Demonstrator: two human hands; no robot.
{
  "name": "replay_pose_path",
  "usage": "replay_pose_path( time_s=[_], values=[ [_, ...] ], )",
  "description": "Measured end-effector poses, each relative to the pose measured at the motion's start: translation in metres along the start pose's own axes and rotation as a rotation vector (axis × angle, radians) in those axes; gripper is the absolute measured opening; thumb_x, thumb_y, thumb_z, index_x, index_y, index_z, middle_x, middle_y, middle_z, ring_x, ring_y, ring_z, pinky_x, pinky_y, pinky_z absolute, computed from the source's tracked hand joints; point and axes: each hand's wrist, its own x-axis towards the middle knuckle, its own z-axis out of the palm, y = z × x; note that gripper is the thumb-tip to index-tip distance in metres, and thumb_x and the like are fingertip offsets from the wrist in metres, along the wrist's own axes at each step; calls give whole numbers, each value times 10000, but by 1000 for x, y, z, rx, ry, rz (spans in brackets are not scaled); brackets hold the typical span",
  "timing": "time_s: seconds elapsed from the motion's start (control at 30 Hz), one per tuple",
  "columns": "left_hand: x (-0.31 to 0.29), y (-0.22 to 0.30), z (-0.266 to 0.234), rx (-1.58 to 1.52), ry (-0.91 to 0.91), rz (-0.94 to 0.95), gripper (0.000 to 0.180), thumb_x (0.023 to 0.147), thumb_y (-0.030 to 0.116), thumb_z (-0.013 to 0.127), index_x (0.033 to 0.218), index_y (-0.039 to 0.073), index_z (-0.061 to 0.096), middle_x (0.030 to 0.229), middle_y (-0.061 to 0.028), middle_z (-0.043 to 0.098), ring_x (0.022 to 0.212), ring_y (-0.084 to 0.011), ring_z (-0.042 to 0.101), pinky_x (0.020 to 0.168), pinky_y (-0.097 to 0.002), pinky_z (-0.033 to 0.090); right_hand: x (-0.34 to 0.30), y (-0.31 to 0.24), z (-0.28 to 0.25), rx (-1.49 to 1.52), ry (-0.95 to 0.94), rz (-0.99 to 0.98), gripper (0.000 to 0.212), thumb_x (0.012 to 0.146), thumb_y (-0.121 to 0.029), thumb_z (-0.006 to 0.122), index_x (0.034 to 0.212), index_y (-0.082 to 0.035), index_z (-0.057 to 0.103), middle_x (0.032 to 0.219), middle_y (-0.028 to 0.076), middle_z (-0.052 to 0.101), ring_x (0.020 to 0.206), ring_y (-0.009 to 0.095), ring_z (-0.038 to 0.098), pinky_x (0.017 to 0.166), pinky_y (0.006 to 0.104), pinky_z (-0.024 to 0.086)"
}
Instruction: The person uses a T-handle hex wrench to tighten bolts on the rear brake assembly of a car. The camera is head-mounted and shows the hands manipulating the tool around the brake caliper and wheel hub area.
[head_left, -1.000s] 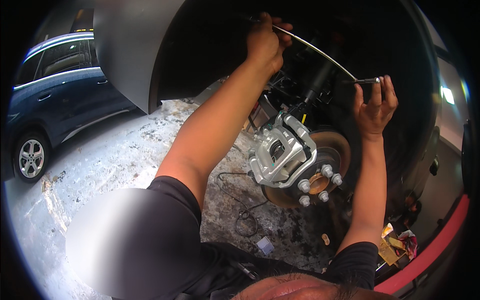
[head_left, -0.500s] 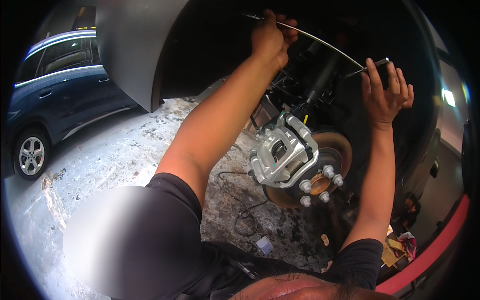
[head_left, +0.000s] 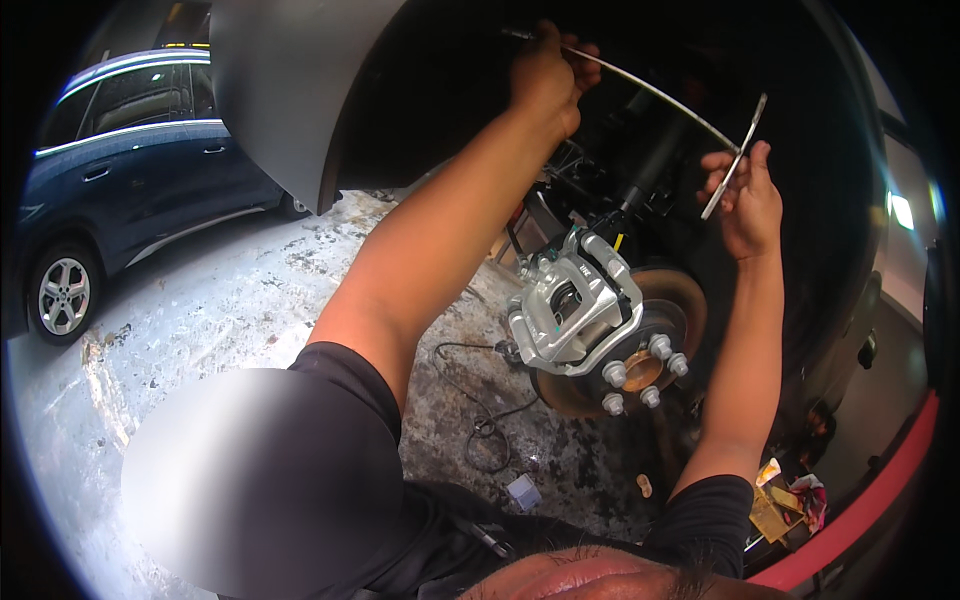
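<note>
A T-handle wrench (head_left: 655, 90), with a long thin silver shaft, stretches across the dark wheel well. My left hand (head_left: 548, 85) is raised and closed loosely around the shaft near its socket end; the tip beyond the fingers fades into shadow. At the other end, the silver crossbar (head_left: 735, 160) slants across my right hand (head_left: 748, 205), whose fingers curl behind it with the thumb up. Below both hands sits a silver brake caliper (head_left: 575, 300), mounted over a rusty brake disc (head_left: 675, 300). Several lug nuts (head_left: 615, 372) ring the hub.
A dark strut (head_left: 640, 180) rises behind the caliper. The grey car body panel (head_left: 275, 90) borders the wheel well on the left. A blue car (head_left: 150, 170) stands beyond. On the stained floor lie a black cable (head_left: 485, 430) and a small pale box (head_left: 524, 491).
The crossbar has turned to a steeper slant. My right hand has moved slightly down, its spread fingers now curled at the bar. My left hand stays around the shaft.
</note>
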Motion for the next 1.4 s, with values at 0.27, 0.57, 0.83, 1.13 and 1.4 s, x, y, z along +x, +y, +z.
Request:
replay_pose_path(
  time_s=[0.27,0.57,0.83,1.13,1.4],
  values=[
    [-14,6,1,86,33,15,381,1141,411,460,1098,50,574,935,-125,707,671,-141,600,703,-361,536,-10,-1,-23,-1298,254,-1313,348,930,-227,758,1271,-158,747,1252,22,720,1105,214,701,927,366,531],
    [-32,-12,3,50,-156,-49,360,1141,406,475,1146,62,581,950,-104,687,763,-151,647,734,-364,551,-8,9,-3,-504,131,-421,405,1060,-438,635,899,-73,701,761,32,669,661,160,622,650,315,528],
    [-43,-15,11,144,-248,-70,369,1152,384,448,1159,31,554,962,-109,664,787,-164,679,744,-340,582,-10,-14,-6,-1148,454,-1410,188,971,-141,686,1152,-101,717,883,73,719,797,227,682,756,372,547],
    [-33,-21,10,118,-201,-63,311,1143,351,490,1157,45,542,1038,-131,680,839,-186,673,791,-357,581,-5,19,-15,-228,-65,-152,267,1096,-264,556,1131,-52,713,862,81,700,797,165,668,709,344,535],
    [-36,-22,13,51,-188,-58,303,1142,349,491,1135,49,537,1053,-147,695,838,-184,669,791,-360,576,-5,1,-17,-1024,112,-1152,214,1063,-190,600,1191,-61,713,934,39,724,816,169,668,752,319,538]
  ],
)
